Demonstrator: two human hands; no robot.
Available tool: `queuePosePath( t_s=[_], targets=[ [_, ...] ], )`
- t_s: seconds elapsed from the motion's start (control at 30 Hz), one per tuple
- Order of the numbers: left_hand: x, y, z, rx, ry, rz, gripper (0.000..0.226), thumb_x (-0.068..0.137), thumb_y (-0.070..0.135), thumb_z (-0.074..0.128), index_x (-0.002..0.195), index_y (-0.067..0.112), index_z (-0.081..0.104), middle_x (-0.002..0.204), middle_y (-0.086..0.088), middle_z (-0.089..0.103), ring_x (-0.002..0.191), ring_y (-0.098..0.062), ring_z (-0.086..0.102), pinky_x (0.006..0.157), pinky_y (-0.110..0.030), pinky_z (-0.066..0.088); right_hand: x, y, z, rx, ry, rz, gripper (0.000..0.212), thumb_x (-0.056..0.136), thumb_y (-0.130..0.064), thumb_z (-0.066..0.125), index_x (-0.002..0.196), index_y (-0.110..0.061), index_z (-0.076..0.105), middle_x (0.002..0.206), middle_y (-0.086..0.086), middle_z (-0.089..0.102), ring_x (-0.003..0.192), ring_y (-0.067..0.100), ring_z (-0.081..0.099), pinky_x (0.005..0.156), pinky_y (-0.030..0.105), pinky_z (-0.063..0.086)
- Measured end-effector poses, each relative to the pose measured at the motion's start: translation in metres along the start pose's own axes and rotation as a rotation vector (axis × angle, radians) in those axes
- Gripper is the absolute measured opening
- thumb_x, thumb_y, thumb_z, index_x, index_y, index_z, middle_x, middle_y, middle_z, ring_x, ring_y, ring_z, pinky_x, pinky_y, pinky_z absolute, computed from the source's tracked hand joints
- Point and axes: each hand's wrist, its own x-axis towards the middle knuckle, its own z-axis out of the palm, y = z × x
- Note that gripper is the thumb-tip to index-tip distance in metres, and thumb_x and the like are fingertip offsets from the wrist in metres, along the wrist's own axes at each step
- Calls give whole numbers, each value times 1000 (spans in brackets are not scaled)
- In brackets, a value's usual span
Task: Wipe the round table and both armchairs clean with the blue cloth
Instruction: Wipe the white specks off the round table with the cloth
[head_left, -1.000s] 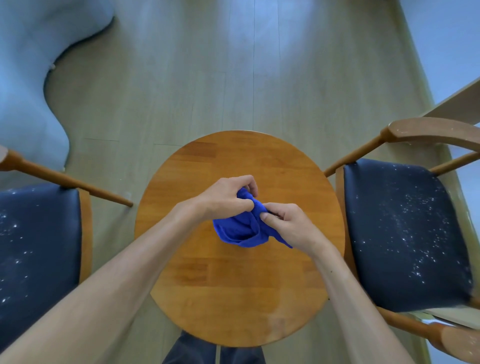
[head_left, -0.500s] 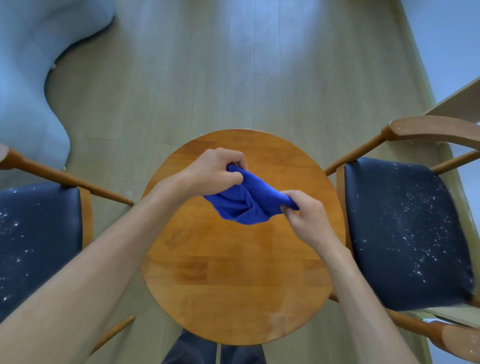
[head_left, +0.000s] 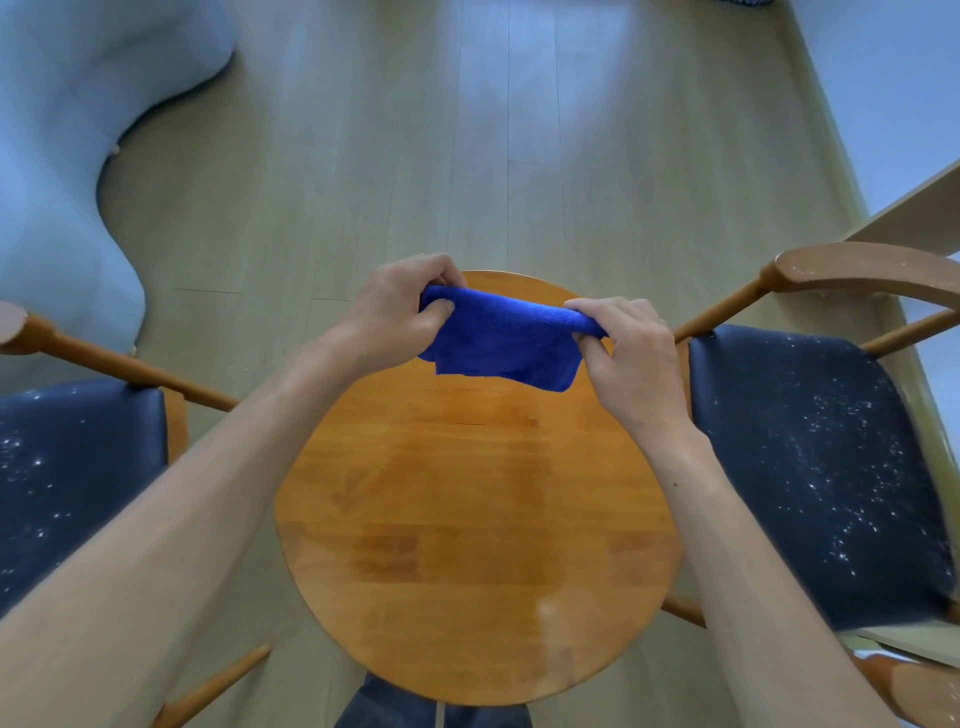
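l hand (head_left: 395, 312) & r hand (head_left: 631, 348) pinching blue cloth (head_left: 501, 340) taut, prob above round table (head_left: 467, 519)

Round table (head_left: 467, 545) dead centre, armchair (head_left: 821, 467) on its right, second armchair (head_left: 78, 483) left, cloth (head_left: 498, 338) above its far edge, between both hands.

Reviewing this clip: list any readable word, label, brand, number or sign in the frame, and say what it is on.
None: no text, label, brand, number or sign can be read in this view.
The blue cloth, the round table and both armchairs' seats show no print; the white marks on the seats are specks, not characters.
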Motion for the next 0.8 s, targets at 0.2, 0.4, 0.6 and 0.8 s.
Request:
queuePosePath(
  t_s=[0.2, 0.4, 0.6, 0.8],
  targets=[
    [-12, -18, 9, 80, -71, 118, 21, 84, -1, 54, 95, 16, 62, 92, 4, 60, 81, -10, 53, 70, -14, 38, -17, 6, 7, -65, -45, -35, 25, 84, -3, 66, 106, -12, 72, 98, 5, 63, 94, 21, 53, 81, 36, 47],
    [-88, -65, 76, 133, -507, -61, 22, 86, 2, 55, 105, 10, 63, 105, -1, 62, 100, -19, 56, 81, -18, 37, -118, 21, 39, -164, -492, 0, 28, 73, -9, 74, 98, -21, 72, 92, -3, 64, 90, 26, 58, 70, 34, 35],
    [-107, -101, 116, 16, -511, -333, 17, 91, 7, 52, 95, 22, 59, 95, 5, 61, 91, -19, 58, 75, -23, 43, -133, 41, 75, -145, -607, 212, 28, 91, -25, 57, 118, -23, 62, 111, -8, 62, 106, 19, 50, 82, 29, 31],
    [-70, -108, 121, 58, -96, -433, 25, 96, 14, 48, 119, 13, 56, 114, 0, 51, 104, -13, 53, 92, -28, 43, -99, 34, 96, -225, -338, 222, 28, 82, -2, 60, 107, -10, 68, 104, 9, 64, 96, 32, 56, 78, 41, 46]
  ],
)
